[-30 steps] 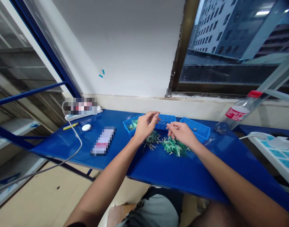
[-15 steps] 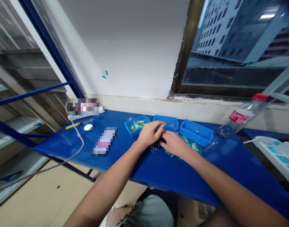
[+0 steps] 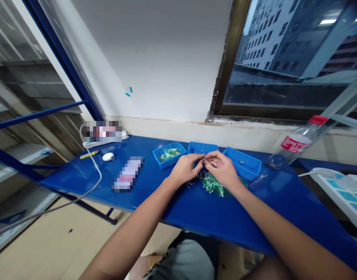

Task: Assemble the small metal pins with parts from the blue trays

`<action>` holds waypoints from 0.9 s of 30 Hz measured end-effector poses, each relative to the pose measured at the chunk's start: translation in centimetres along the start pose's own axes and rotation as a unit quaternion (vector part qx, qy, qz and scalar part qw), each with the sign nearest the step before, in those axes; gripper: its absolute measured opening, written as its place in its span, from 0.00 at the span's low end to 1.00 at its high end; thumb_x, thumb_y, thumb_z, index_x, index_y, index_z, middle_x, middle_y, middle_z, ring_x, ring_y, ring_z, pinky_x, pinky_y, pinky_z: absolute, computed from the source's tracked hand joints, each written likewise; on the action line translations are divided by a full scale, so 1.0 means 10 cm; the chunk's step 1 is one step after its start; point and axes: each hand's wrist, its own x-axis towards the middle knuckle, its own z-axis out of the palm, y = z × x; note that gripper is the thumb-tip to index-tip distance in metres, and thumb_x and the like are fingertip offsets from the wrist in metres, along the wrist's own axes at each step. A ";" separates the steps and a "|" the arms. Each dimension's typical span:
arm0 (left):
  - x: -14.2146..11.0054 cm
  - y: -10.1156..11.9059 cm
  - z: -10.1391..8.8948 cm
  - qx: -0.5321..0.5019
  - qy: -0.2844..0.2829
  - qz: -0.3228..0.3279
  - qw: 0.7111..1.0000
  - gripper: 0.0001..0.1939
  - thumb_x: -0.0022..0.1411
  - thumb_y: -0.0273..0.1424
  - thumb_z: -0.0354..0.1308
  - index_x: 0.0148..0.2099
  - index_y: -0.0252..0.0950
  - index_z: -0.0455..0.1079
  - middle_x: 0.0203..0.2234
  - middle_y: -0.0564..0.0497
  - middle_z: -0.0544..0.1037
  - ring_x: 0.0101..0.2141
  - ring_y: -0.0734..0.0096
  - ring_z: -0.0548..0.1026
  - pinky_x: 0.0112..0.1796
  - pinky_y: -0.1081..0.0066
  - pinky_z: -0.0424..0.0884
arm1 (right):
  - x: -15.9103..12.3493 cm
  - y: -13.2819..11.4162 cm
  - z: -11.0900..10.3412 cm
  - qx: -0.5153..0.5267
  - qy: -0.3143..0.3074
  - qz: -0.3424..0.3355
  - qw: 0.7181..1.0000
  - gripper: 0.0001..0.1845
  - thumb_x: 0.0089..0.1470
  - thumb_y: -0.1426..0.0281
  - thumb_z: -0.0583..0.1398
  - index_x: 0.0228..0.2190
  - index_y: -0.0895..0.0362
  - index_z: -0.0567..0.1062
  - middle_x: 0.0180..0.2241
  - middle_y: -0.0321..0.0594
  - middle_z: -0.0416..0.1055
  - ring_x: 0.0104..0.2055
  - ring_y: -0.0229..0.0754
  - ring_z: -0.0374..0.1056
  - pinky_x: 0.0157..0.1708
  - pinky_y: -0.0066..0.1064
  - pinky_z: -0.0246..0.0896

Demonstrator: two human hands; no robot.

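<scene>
My left hand (image 3: 185, 170) and my right hand (image 3: 223, 169) meet fingertip to fingertip above the blue table (image 3: 155, 194), pinching a tiny metal part (image 3: 203, 159) between them. Under them lies a pile of small green pieces (image 3: 214, 184) and some thin metal pins (image 3: 190, 182). Just behind stand three small blue trays: the left tray (image 3: 169, 154) holds green pieces, the middle tray (image 3: 202, 147) is partly hidden by my fingers, and the right tray (image 3: 243, 163) holds a small metal part.
A clear bottle with a red cap (image 3: 295, 143) leans at the right by the window sill. A white power strip (image 3: 340, 190) lies at the far right. On the left are a white mouse (image 3: 108, 156), a yellow pen (image 3: 89, 154), a white cable (image 3: 91, 182) and a blurred flat object (image 3: 128, 174).
My hands were apart over the trays, dropped to the pile of parts, and now have come together, fingertips touching over the pile in front of the middle tray.
</scene>
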 end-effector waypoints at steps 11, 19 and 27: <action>0.03 -0.03 0.01 -0.046 0.037 -0.037 0.998 0.12 0.67 0.25 0.61 0.49 0.37 0.82 0.43 0.47 0.87 0.42 0.62 0.85 0.48 0.66 0.80 | -0.03 -0.04 -0.03 -0.207 0.029 -0.085 0.974 0.07 0.60 0.65 0.63 0.39 0.54 0.78 0.40 0.44 0.79 0.35 0.44 0.76 0.39 0.38 0.76; 0.04 0.02 -0.02 -0.049 0.024 -0.051 0.997 0.12 0.65 0.24 0.62 0.48 0.36 0.82 0.41 0.48 0.87 0.39 0.64 0.85 0.44 0.69 0.79 | -0.04 -0.02 -0.03 -0.206 0.025 -0.093 0.974 0.06 0.59 0.67 0.63 0.39 0.53 0.78 0.38 0.41 0.78 0.33 0.43 0.75 0.36 0.36 0.75; 0.02 0.07 -0.06 -0.039 -0.005 -0.076 0.996 0.15 0.72 0.39 0.60 0.48 0.35 0.83 0.39 0.48 0.87 0.34 0.66 0.83 0.39 0.72 0.76 | -0.03 -0.08 -0.04 -0.214 0.028 -0.091 0.972 0.09 0.58 0.71 0.61 0.40 0.53 0.79 0.38 0.41 0.76 0.28 0.40 0.70 0.31 0.35 0.71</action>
